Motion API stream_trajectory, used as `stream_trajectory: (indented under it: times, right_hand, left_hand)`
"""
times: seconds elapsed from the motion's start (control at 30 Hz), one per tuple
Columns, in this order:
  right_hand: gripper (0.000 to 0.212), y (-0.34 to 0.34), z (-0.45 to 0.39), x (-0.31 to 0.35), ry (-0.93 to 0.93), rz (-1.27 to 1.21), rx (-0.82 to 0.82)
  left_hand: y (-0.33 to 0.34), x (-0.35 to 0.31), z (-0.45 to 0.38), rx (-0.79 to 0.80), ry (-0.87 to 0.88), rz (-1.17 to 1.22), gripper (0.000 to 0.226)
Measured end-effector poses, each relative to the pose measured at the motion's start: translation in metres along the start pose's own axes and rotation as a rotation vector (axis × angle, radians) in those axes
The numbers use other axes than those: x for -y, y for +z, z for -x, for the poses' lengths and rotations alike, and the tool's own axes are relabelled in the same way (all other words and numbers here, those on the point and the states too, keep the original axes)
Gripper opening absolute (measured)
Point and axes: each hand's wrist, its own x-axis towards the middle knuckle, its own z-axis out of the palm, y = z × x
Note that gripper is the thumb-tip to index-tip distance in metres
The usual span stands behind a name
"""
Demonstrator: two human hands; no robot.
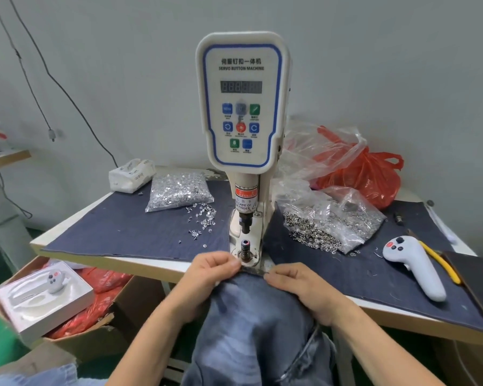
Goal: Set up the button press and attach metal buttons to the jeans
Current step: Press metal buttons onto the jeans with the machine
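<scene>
Right now the jeans (258,324) hang low in the middle of the frame, and their top edge is pulled up to the foot of the button press (241,107), just under the little post (245,247) where a button gets squeezed on. Jeans cloth is soft and floppy, so it will sag and slide if it is not held, but the top band looks thick and a bit stiff, so that is the good place to take hold. The left hand (209,270) pinches that edge with fingers curled tight on the cloth, close beside the post. The right hand (299,285) pinches the same edge a little to the right, so each grip is clamped on the jeans and the band is stretched flat between them. Fingers are very near the press, so they could get hurt if it comes down. To the left of the press, a bag of shiny tacks (179,190) lies on the surface (117,229), with some tacks spilled out. To the right lies a bag of metal buttons (332,221), also spilling. A white controller (413,266) rests at the right side, and a red plastic bag (365,174) sits behind. At the lower left, a white tray (43,296) sits in a cardboard box.
</scene>
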Motion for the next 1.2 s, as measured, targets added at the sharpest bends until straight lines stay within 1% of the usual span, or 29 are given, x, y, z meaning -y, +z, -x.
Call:
stream_trajectory:
  times: [0.03,0.07,0.17,0.23,0.3,0.4,0.5,0.57,0.63,0.73,0.77,0.83,0.87,0.9,1.0,1.03,1.13,1.2]
  right_hand:
    - [0.022,-0.003,-0.002,-0.002,0.027,0.041,-0.028]
    - [0.017,-0.005,-0.004,-0.005,0.059,0.068,-0.036]
    - [0.024,-0.010,-0.006,-0.013,0.142,0.102,-0.045]
    - [0.026,-0.011,-0.009,-0.014,0.169,0.040,-0.074]
    - [0.029,-0.012,-0.015,-0.009,0.148,0.026,-0.138]
    - [0.021,-0.017,-0.029,0.001,0.096,0.025,-0.215]
    - [0.019,-0.020,-0.051,0.007,0.094,0.073,-0.287]
    - [0.013,-0.019,-0.063,0.008,0.101,0.127,-0.326]
    - [0.014,-0.020,-0.071,0.006,0.103,0.165,-0.349]
    - [0.030,-0.023,-0.076,0.000,0.099,0.190,-0.348]
    - [0.032,-0.024,-0.077,-0.001,0.097,0.188,-0.348]
    - [0.027,-0.026,-0.078,-0.003,0.089,0.167,-0.337]
    - [0.022,-0.026,-0.079,-0.004,0.088,0.152,-0.330]
    - [0.021,-0.027,-0.079,-0.005,0.089,0.133,-0.325]
    - [0.029,-0.031,-0.080,-0.008,0.082,0.078,-0.330]
    - [0.028,-0.031,-0.081,-0.009,0.078,0.073,-0.335]
    - [0.026,-0.032,-0.082,-0.012,0.079,0.079,-0.345]
    - [0.028,-0.032,-0.084,-0.013,0.084,0.047,-0.340]
  left_hand:
    - [-0.001,0.006,-0.002,-0.017,-0.030,0.002,0.014]
    - [-0.002,0.011,-0.003,-0.029,-0.056,0.010,0.019]
    - [-0.007,0.026,-0.009,-0.053,-0.120,0.034,0.044]
    - [-0.007,0.025,-0.014,-0.045,-0.140,0.038,0.047]
    - [-0.007,0.024,-0.021,-0.070,-0.149,0.009,0.046]
    - [-0.008,0.020,-0.035,-0.144,-0.127,0.004,0.041]
    - [-0.010,0.016,-0.049,-0.292,-0.079,-0.004,0.025]
    - [-0.012,0.016,-0.057,-0.383,-0.041,-0.015,0.027]
    - [-0.014,0.017,-0.062,-0.419,-0.043,-0.019,0.028]
    - [-0.018,0.023,-0.067,-0.435,-0.034,-0.029,0.025]
    - [-0.019,0.025,-0.067,-0.434,-0.027,-0.031,0.022]
    - [-0.020,0.027,-0.067,-0.408,-0.004,-0.038,0.015]
    - [-0.020,0.028,-0.067,-0.389,0.006,-0.044,0.015]
    - [-0.021,0.030,-0.067,-0.374,0.010,-0.050,0.016]
    - [-0.019,0.031,-0.067,-0.345,0.010,-0.054,0.033]
    - [-0.018,0.032,-0.067,-0.350,0.011,-0.053,0.034]
    - [-0.018,0.032,-0.067,-0.374,0.017,-0.044,0.015]
    - [-0.018,0.031,-0.067,-0.388,0.026,-0.036,0.011]
